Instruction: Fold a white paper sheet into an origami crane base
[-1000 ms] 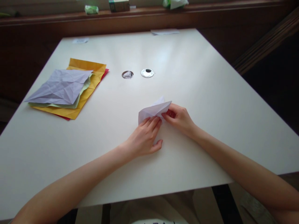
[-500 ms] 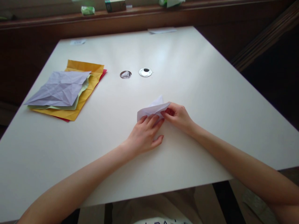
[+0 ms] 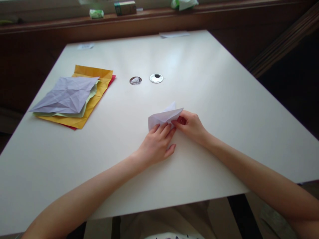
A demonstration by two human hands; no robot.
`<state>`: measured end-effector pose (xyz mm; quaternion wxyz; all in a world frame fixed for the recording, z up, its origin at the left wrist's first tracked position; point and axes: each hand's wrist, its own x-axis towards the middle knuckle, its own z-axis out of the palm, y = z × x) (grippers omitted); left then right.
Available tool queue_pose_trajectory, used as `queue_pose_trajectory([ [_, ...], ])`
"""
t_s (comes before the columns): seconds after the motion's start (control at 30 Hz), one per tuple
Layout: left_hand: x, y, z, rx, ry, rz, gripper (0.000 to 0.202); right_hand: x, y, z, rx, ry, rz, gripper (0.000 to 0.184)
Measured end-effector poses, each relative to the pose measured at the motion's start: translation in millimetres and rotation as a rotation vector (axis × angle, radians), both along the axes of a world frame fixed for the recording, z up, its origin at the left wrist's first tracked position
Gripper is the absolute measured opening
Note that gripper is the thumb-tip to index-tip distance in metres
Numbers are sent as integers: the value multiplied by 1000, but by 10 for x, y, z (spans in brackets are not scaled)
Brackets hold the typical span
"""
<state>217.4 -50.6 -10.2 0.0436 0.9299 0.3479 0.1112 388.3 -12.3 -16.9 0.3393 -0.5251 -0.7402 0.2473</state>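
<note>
A small folded sheet of pale lilac paper (image 3: pixel 163 118) lies in front of me, one flap lifted and a pointed corner showing behind it. My left hand (image 3: pixel 159 142) rests on its near part with the fingers stretched out, pressing it to the table, the thumb off to the side. My right hand (image 3: pixel 190 126) pinches the right edge of the raised flap between thumb and fingertips. Part of the paper is hidden under my left fingers.
On the left of the white table (image 3: pixel 211 86) lies a stack of creased papers: lilac (image 3: pixel 68 93) on top, then pale green, yellow (image 3: pixel 104 79) and red. Two round holes, one with a metal ring (image 3: pixel 156 80), sit mid-table. A small box (image 3: pixel 125 8) stands on the ledge behind.
The lifted flap stands slightly higher, opening wider at the fold, with my right hand still pinching its edge. My left hand stays on the paper. The whole view has shifted slightly.
</note>
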Motion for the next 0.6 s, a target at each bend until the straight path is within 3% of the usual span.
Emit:
queue_pose_trajectory([
  [0.23,-72,-86,-8,100,47,-25,43,14,-30,16,41,-49,-43,10],
  [0.6,-162,-340,212,195,182,0,30,17,-33,-3,41,-29,-47,7],
])
